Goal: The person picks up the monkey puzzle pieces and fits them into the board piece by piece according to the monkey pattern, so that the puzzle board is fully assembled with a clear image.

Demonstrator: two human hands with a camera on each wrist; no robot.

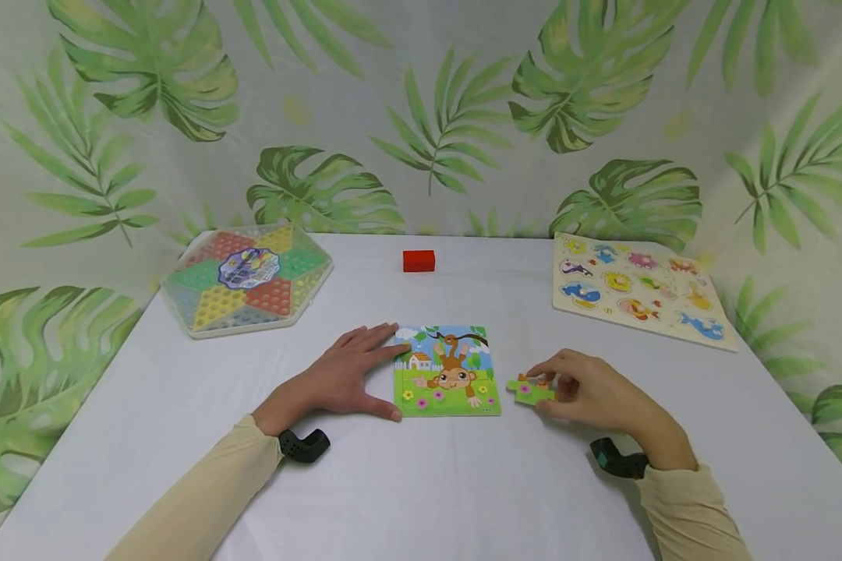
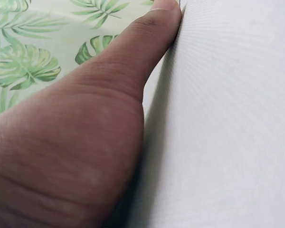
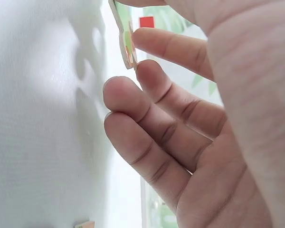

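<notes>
A square jigsaw puzzle (image 1: pixel 456 370) with a monkey hanging from a branch lies flat on the white table. My left hand (image 1: pixel 351 370) rests at its left side with fingers and thumb spread, fingertips on the upper left edge and thumb tip by the lower left corner. To the right of the puzzle, my right hand (image 1: pixel 589 389) pinches a green jigsaw piece (image 1: pixel 531 391) with a pink flower on it. In the right wrist view this piece (image 3: pixel 125 35) is tilted on edge, thumb on one side and fingers on the other. The left wrist view shows mostly the thumb (image 2: pixel 128 61) against the tablecloth.
A red block (image 1: pixel 419 261) sits beyond the puzzle. At the back left lies a hexagonal board game (image 1: pixel 249 280) with colored triangles. A wooden knob puzzle (image 1: pixel 635 292) of sea animals lies at the back right. Leaf-patterned cloth (image 1: pixel 435 117) hangs behind the table.
</notes>
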